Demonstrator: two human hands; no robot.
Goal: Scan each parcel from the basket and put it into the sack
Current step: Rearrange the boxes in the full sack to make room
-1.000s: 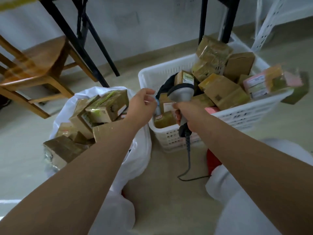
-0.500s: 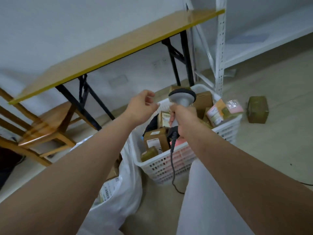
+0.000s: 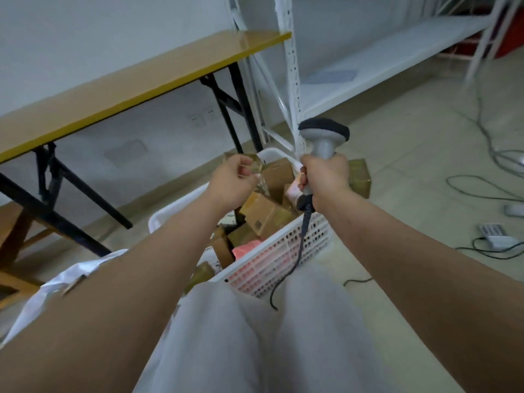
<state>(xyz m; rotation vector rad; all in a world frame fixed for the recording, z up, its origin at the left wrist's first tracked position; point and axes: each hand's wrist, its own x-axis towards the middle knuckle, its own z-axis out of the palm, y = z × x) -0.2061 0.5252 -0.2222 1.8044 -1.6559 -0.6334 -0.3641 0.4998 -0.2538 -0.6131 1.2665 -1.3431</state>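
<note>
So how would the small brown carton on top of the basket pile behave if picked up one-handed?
The brown carton looks like a rigid cardboard box, so probably stiff. Being small, it is likely light. It sits tilted on other parcels in the basket, so a nudge might tip it.

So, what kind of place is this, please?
Probably a small parcel sorting or storage room: a white basket full of cardboard parcels, a handheld scanner in the right hand, and bare white metal shelving by the wall.
</note>
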